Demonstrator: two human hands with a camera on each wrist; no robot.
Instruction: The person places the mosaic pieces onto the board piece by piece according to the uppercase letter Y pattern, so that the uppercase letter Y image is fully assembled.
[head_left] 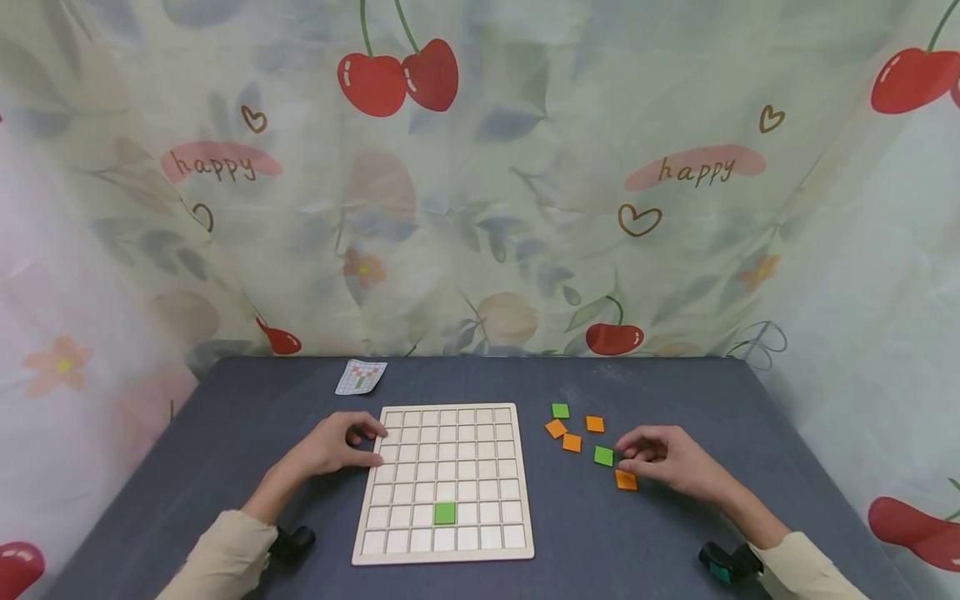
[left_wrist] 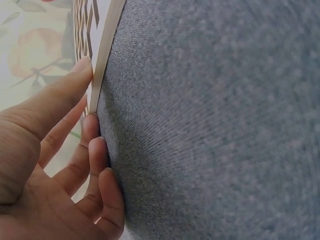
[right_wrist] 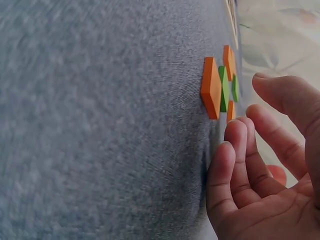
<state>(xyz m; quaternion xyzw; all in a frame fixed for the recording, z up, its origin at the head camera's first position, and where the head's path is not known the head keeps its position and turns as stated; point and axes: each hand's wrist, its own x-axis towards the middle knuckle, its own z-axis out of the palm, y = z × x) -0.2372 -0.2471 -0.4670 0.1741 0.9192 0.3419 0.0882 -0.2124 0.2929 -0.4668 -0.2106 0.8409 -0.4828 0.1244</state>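
A pale gridded board [head_left: 444,557] lies flat on the table, with one green tile [head_left: 445,513] in a cell of its second row from the front. My left hand [head_left: 333,446] rests its thumb and index finger against the board's left edge; its other fingers bend loosely below, beside the board's side [left_wrist: 106,45]. Over the right of the table, my right hand [head_left: 671,458] hovers with relaxed fingers and nothing between them. Its fingertips are near a green tile [head_left: 603,456] and an orange tile [head_left: 626,480]. In the right wrist view the thumb stands apart from the fingers, beyond the nearest orange tile [right_wrist: 212,90].
Behind those two tiles lie another green tile [head_left: 560,411] and orange tiles [head_left: 572,442]. A small card [head_left: 361,377] printed with a coloured grid pattern lies behind the board to the left. A cherry-print curtain [head_left: 480,208] hangs along the back of the dark table [head_left: 570,533].
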